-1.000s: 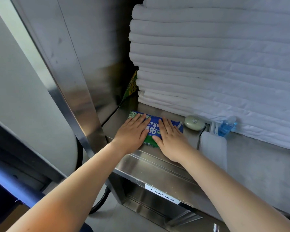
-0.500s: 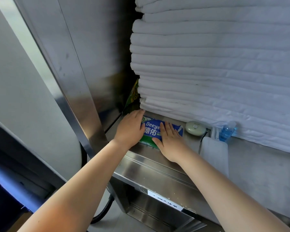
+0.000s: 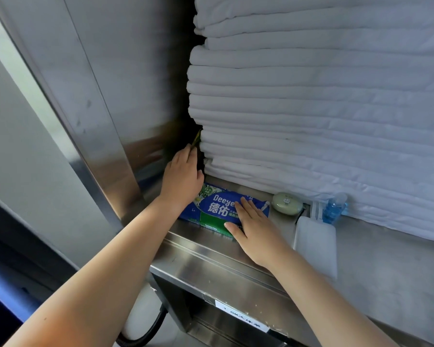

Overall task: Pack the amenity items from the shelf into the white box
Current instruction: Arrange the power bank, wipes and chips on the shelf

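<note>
A blue and green wipes pack (image 3: pixel 216 209) lies flat on the steel shelf (image 3: pixel 211 256). My right hand (image 3: pixel 256 234) rests on its right half with straight fingers. My left hand (image 3: pixel 183 176) reaches into the dark gap between the steel side wall and the towel stack. Its fingertips touch a green packet (image 3: pixel 197 139) that stands on edge there, mostly hidden. A pale green soap (image 3: pixel 287 204) and a small blue bottle (image 3: pixel 333 209) sit further right on the shelf. No white box is clearly in view.
A tall stack of folded white towels (image 3: pixel 311 121) fills the back of the shelf. A flat white object (image 3: pixel 316 244) lies by the bottle. A steel side wall (image 3: pixel 125 96) closes the left. A black hose (image 3: pixel 145 334) hangs below the shelf.
My left hand left the wipes pack and moved up and back into the gap beside the towels, reaching the green packet. My right hand stayed flat on the pack.
</note>
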The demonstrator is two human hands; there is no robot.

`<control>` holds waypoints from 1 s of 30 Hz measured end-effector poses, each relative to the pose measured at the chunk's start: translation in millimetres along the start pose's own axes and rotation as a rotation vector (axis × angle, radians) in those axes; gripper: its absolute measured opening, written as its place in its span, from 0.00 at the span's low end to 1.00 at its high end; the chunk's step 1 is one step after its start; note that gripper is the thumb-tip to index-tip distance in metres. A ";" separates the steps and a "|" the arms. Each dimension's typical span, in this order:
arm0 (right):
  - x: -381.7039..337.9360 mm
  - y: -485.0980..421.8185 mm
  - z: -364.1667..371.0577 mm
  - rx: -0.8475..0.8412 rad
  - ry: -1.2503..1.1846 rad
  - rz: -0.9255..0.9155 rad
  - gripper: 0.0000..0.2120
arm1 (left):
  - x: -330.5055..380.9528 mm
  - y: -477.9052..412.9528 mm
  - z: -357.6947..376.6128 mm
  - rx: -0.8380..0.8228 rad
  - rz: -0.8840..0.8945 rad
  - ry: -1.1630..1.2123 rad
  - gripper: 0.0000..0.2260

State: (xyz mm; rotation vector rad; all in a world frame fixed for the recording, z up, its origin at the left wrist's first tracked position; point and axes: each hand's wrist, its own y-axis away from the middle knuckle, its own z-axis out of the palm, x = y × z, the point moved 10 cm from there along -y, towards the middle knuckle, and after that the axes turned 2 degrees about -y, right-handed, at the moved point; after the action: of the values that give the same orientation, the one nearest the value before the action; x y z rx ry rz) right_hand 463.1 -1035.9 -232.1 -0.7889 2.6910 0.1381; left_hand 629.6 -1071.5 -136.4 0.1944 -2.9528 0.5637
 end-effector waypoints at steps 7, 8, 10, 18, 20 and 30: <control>-6.5 4.8 3.7 -0.003 -0.008 -0.032 0.35 | 5.1 16.3 -15.8 0.062 0.049 -0.079 0.25; -8.8 5.0 3.8 0.006 -0.009 -0.042 0.34 | 7.8 21.9 -18.7 0.073 0.062 -0.130 0.26; -13.3 5.6 3.1 0.026 -0.014 -0.058 0.34 | 13.2 33.9 -20.9 0.063 0.071 -0.233 0.29; -27.8 5.8 -2.5 0.056 -0.038 -0.114 0.32 | 39.5 74.0 -72.6 0.207 0.149 -0.126 0.36; -31.1 4.9 -10.5 0.089 -0.053 -0.130 0.32 | 44.5 80.4 -89.8 0.258 0.165 -0.095 0.34; -36.6 19.4 -68.7 0.441 -0.101 -0.190 0.34 | 65.9 101.0 -143.8 0.447 0.209 0.159 0.23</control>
State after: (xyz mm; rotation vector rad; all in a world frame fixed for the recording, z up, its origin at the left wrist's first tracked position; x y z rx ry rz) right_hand 461.9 -1013.6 -155.1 -0.8582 2.4019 -0.4330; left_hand 564.3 -931.3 -30.1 -0.1153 -2.6692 1.2030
